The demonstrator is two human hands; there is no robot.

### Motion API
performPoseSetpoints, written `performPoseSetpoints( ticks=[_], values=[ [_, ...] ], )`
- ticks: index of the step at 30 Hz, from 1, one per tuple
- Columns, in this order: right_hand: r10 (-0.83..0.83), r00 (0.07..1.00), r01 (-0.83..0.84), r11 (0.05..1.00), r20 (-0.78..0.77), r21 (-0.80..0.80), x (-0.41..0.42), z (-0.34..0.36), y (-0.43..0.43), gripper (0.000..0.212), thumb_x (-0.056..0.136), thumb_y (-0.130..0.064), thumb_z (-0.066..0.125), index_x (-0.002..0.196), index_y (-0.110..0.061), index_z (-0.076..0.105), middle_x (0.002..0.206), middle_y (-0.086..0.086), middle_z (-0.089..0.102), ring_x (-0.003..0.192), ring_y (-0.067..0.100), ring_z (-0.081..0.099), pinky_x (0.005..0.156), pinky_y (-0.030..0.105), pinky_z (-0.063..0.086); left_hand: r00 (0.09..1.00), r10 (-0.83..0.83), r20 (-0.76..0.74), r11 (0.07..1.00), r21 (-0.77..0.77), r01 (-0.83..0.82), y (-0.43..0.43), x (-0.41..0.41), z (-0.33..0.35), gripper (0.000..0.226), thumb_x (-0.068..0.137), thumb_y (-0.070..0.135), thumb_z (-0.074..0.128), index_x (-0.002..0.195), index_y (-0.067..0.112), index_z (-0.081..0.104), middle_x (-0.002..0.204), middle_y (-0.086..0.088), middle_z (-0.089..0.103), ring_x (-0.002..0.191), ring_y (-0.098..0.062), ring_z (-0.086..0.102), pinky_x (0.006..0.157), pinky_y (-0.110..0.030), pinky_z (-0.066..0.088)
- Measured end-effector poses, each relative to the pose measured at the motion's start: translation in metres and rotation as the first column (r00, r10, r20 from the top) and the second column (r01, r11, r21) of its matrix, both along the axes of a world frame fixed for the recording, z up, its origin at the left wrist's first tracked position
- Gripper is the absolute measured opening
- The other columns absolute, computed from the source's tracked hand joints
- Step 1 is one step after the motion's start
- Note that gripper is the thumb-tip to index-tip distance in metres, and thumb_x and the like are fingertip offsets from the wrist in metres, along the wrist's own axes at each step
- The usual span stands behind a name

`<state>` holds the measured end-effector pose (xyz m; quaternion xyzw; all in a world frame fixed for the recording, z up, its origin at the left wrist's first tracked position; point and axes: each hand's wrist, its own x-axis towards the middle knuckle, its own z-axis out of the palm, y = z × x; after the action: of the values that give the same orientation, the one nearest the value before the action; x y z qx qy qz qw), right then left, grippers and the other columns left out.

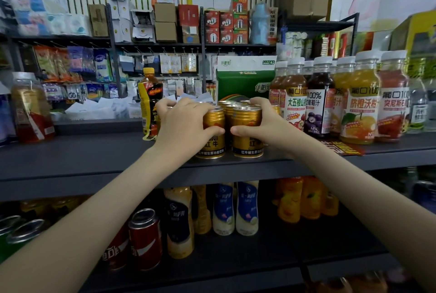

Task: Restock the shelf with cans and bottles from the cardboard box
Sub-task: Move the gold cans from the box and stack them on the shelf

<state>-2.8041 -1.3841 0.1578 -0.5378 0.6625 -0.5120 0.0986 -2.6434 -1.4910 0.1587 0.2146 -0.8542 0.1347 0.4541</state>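
Stock: gold cans [246, 118], cluster standing upright on the upper shelf [94, 151], between a dark bottle [149, 101] and juice bottles [363, 101]. Grip: left hand [186, 120] and right hand [264, 123], fingers curled round the cluster's 2 sides, thumbs pressing the 2 front cans.

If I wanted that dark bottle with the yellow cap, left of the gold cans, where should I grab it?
Probably round its labelled middle, from the front-left. The dark bottle with the yellow cap stands upright, the grey shelf is bare on that side, while the gold metal cans and left hand crowd its right.
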Motion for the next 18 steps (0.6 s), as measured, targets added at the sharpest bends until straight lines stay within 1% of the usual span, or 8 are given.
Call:
performPoseSetpoints(
  ticks=[2, 3, 4, 5, 8, 10, 15, 18],
  values=[
    [0.105, 0.990, -0.111, 0.992, 0.092, 0.062, -0.006, 0.001, 0.008, 0.089, 0.081, -0.014, 0.073, 0.147, -0.027, 0.015, 0.131, 0.003, 0.043, 0.104, 0.013, 0.055, 0.084, 0.027, 0.051, 0.999, -0.022, -0.031, 1.000, 0.006, 0.022, 0.000, -0.001, -0.002, 0.043, 0.081, 0.055, 0.064, 0.113, 0.026, 0.066, 0.107, 0.005, 0.067, 0.112, -0.017, 0.049, 0.085, -0.034, 0.015],
    [0.133, 0.983, -0.141, 0.988, 0.123, 0.064, -0.009, 0.000, 0.011, 0.087, 0.082, -0.009, 0.071, 0.146, -0.028, 0.015, 0.132, 0.004, 0.044, 0.106, 0.015, 0.056, 0.087, 0.030, 0.051, 0.998, -0.031, -0.046, 0.999, 0.006, 0.031, 0.000, -0.001, -0.002, 0.043, 0.081, 0.054, 0.065, 0.113, 0.025, 0.067, 0.106, 0.004, 0.067, 0.112, -0.017, 0.049, 0.085, -0.034, 0.015],
    [0.138, 0.983, -0.145, 0.988, 0.124, 0.054, -0.012, -0.002, 0.013, 0.085, 0.082, -0.007, 0.070, 0.145, -0.029, 0.017, 0.132, 0.003, 0.045, 0.107, 0.016, 0.056, 0.086, 0.030, 0.052, 0.998, -0.036, -0.060, 0.999, -0.001, 0.036, -0.001, -0.002, -0.003, 0.044, 0.080, 0.053, 0.066, 0.113, 0.024, 0.067, 0.106, 0.002, 0.068, 0.111, -0.018, 0.050, 0.085, -0.034, 0.015],
    [0.126, 0.987, -0.131, 0.991, 0.100, 0.041, -0.014, -0.004, 0.014, 0.081, 0.082, -0.008, 0.071, 0.143, -0.028, 0.021, 0.130, 0.001, 0.047, 0.107, 0.015, 0.057, 0.085, 0.029, 0.052, 0.997, -0.034, -0.068, 0.999, -0.013, 0.033, -0.001, -0.003, -0.003, 0.044, 0.080, 0.053, 0.067, 0.112, 0.023, 0.068, 0.106, 0.001, 0.068, 0.111, -0.019, 0.050, 0.084, -0.034, 0.016],
    [0.039, 0.998, -0.038, 0.999, -0.051, 0.019, -0.014, -0.009, 0.010, 0.067, 0.082, -0.024, 0.074, 0.136, -0.027, 0.034, 0.120, -0.006, 0.055, 0.108, 0.012, 0.058, 0.089, 0.030, 0.051, 0.998, -0.011, -0.060, 0.999, -0.052, 0.008, -0.001, -0.008, -0.006, 0.045, 0.080, 0.055, 0.066, 0.110, 0.022, 0.068, 0.107, 0.002, 0.069, 0.110, -0.020, 0.051, 0.082, -0.035, 0.017],
    [-0.004, 0.993, 0.007, 1.000, -0.114, 0.019, -0.014, -0.011, 0.008, 0.065, 0.082, -0.030, 0.073, 0.135, -0.025, 0.036, 0.117, -0.007, 0.056, 0.105, 0.009, 0.057, 0.086, 0.026, 0.050, 0.999, 0.001, -0.045, 0.998, -0.070, -0.004, -0.002, -0.011, -0.008, 0.047, 0.081, 0.055, 0.065, 0.112, 0.019, 0.067, 0.109, 0.001, 0.068, 0.111, -0.022, 0.051, 0.082, -0.035, 0.018],
    [-0.010, 0.989, 0.013, 1.000, -0.147, 0.018, -0.017, -0.013, 0.008, 0.071, 0.082, -0.035, 0.072, 0.139, -0.020, 0.034, 0.120, -0.006, 0.056, 0.107, 0.011, 0.056, 0.085, 0.023, 0.048, 0.999, 0.045, -0.006, 0.993, -0.112, -0.045, -0.002, -0.011, -0.011, 0.050, 0.084, 0.054, 0.061, 0.118, 0.017, 0.062, 0.116, -0.002, 0.065, 0.114, -0.024, 0.050, 0.087, -0.037, 0.020],
    [0.009, 0.992, -0.005, 1.000, -0.129, 0.026, -0.019, -0.011, 0.011, 0.053, 0.084, -0.031, 0.071, 0.125, -0.028, 0.038, 0.106, -0.015, 0.055, 0.097, 0.003, 0.056, 0.075, 0.014, 0.044, 0.999, 0.050, 0.005, 0.993, -0.105, -0.049, -0.002, -0.011, -0.011, 0.051, 0.084, 0.053, 0.061, 0.120, 0.017, 0.061, 0.119, -0.002, 0.064, 0.116, -0.024, 0.049, 0.090, -0.037, 0.020]
  ],
)
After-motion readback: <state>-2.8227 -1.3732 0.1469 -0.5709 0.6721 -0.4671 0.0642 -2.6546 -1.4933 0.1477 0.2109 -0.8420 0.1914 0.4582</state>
